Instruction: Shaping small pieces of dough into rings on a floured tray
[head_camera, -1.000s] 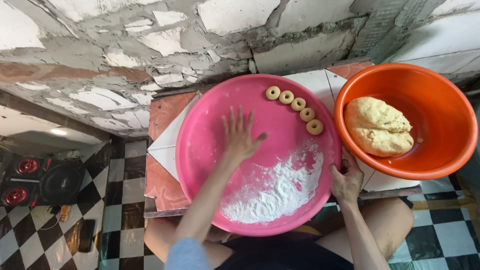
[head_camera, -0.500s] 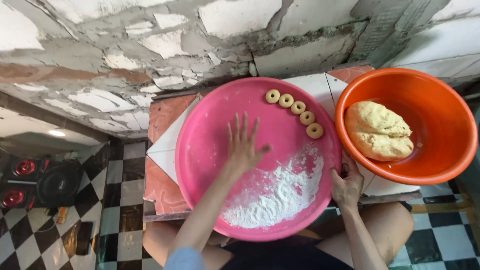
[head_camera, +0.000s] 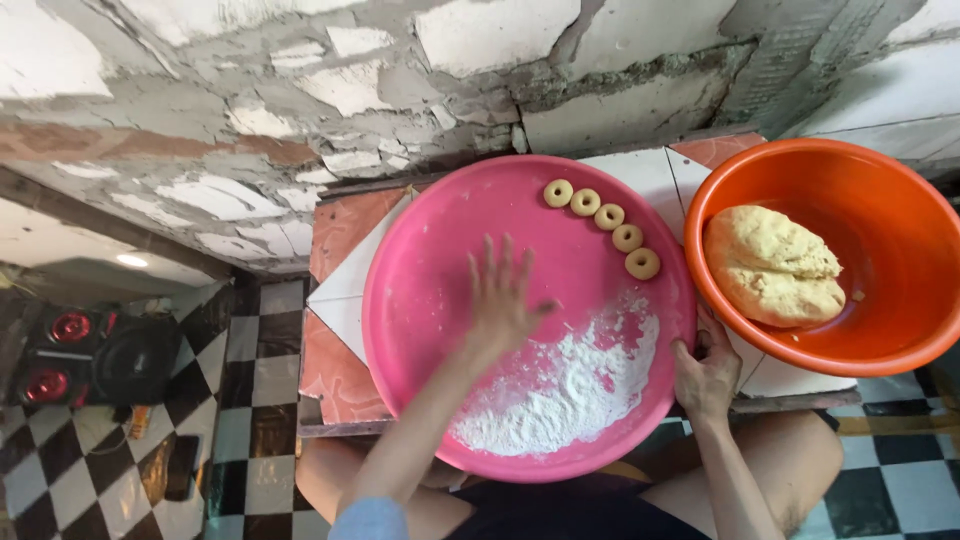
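Five small dough rings (head_camera: 601, 226) sit in a curved row along the far right rim of the pink basin (head_camera: 420, 300), with a patch of loose flour (head_camera: 565, 385) spread over its near right floor. Left hand (head_camera: 503, 295) is flat and open, fingers spread, palm down on the bare pink floor just left of the flour, gripping nothing. Right hand (head_camera: 706, 372) is curled over the basin's near right rim, pinching the edge to steady it. Main risk, as I read it: the basin overhangs the small tiled table (head_camera: 345, 300) on the near side, toward the person's lap, so a hard downward push near that edge could tip it and dump flour. Second risk: a wide sweep of the open palm could push flour over the near rim, or run into the rings and squash or scatter them. The orange bowl (head_camera: 900, 190) holding the dough lump (head_camera: 772, 265) sits right against the pink basin and hangs off the table's right edge, so shoving the basin sideways could knock it off. Right-hand grip covers little rim; flour on the fingers could let it slip.
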